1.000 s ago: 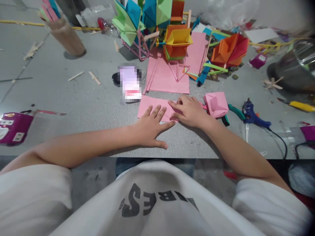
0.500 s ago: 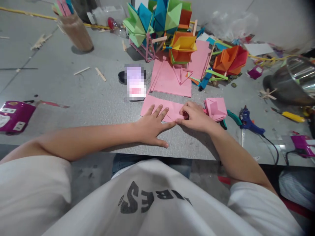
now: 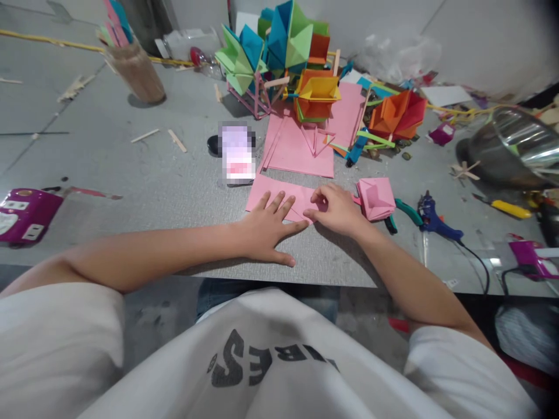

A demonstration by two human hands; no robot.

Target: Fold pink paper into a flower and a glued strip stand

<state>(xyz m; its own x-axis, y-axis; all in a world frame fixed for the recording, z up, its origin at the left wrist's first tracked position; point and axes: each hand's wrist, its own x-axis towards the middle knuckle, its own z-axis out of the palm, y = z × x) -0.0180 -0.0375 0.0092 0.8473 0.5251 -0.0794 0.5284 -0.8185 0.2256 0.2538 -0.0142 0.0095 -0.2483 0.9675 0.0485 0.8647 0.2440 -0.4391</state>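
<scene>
A folded strip of pink paper [image 3: 301,195] lies on the table in front of me, with diagonal creases near its right half. My left hand [image 3: 271,231] is spread flat, its fingertips pressing the strip's lower left part. At the strip's right end, my right hand [image 3: 334,210] has curled fingers, thumb and forefinger at the paper; its other fingertips are partly hidden. Just right of that hand sits a folded pink paper box [image 3: 375,199], beside teal-handled pliers [image 3: 408,212]. A blue glue gun [image 3: 437,221] lies further right.
Behind the strip are pink sheets [image 3: 301,157], a phone [image 3: 238,157] and colourful folded-paper shapes [image 3: 288,46]. A steel bowl [image 3: 502,145] and a yellow-handled cutter [image 3: 510,208] are at right. Far left are a purple power socket [image 3: 32,215] and a jar [image 3: 137,75].
My right hand has shifted slightly left along the strip, thumb and forefinger a little further apart. My left hand stays flat on the paper. The whole view has moved slightly.
</scene>
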